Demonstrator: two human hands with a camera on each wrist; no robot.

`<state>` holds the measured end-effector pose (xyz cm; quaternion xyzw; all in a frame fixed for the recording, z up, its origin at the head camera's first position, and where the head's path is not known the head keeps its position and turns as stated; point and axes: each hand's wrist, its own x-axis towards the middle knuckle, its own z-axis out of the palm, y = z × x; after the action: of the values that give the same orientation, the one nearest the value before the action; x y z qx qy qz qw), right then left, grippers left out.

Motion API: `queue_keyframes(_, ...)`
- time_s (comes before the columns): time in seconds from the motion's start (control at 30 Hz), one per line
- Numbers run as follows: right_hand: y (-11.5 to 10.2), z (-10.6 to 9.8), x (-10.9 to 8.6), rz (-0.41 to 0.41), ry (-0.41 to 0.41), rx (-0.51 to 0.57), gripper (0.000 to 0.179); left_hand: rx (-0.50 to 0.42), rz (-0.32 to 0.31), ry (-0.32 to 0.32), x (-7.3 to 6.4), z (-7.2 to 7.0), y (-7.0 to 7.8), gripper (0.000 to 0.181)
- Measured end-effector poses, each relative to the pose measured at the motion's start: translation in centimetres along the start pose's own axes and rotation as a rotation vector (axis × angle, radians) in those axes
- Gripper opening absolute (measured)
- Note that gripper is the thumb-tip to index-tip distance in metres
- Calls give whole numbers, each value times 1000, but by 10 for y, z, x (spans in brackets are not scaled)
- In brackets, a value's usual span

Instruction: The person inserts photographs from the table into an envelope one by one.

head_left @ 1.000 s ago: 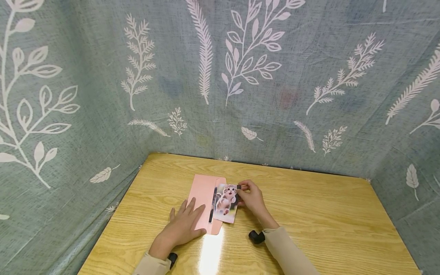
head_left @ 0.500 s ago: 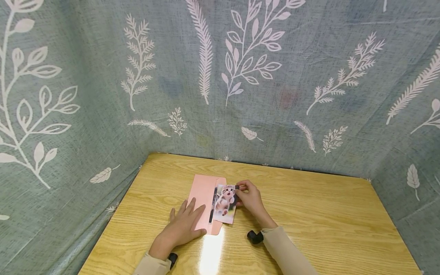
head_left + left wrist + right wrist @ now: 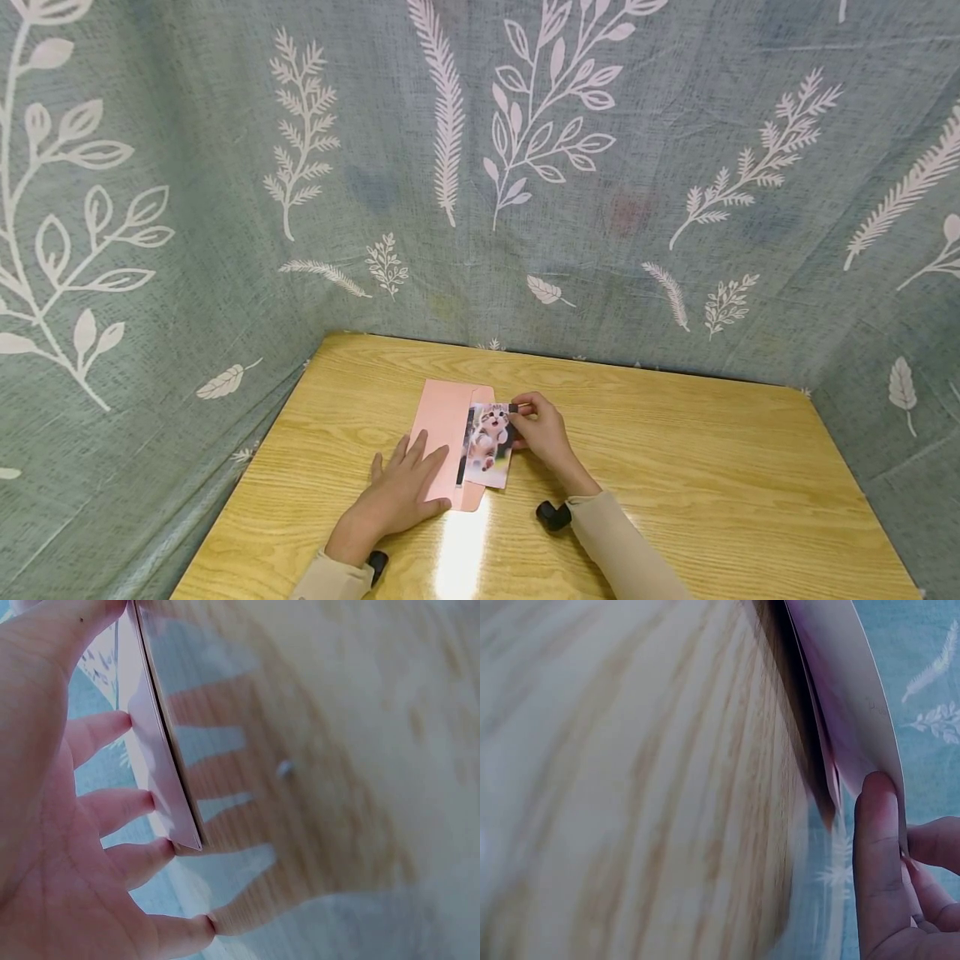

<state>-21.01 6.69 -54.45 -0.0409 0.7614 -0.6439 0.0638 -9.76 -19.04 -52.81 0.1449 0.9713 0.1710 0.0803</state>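
A pink envelope (image 3: 441, 408) lies on the wooden table with its flap folded out to the right. My left hand (image 3: 405, 487) rests on it with fingers spread, and in the left wrist view the fingertips press the envelope (image 3: 161, 769) near its edge. A photo card of a kitten (image 3: 487, 450) lies over the flap side, its left edge beside a dark strip at the envelope's mouth. My right hand (image 3: 543, 429) pinches the card's right edge near the top corner. In the right wrist view the card (image 3: 855, 697) is bowed slightly and raised above the flap.
The wooden table (image 3: 675, 467) extends right and forward of the hands, with a bright light reflection below the envelope. A green leaf-patterned cloth (image 3: 480, 208) hangs behind the table and along both sides. Each wrist carries a small black camera mount (image 3: 553, 517).
My right hand has shifted slightly left with the kitten card, bringing it further over the envelope's mouth. The left hand and envelope have stayed almost still.
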Motion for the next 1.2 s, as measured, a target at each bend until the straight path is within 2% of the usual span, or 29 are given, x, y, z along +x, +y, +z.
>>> queue_keyframes(0.33,-2,3,0,-18,-14,-28,22,-8,5,4,0,0,-1,82)
queue_keyframes(1.2,-2,18,2,8,-39,-14,22,-16,-13,-3,1,2,-2,82)
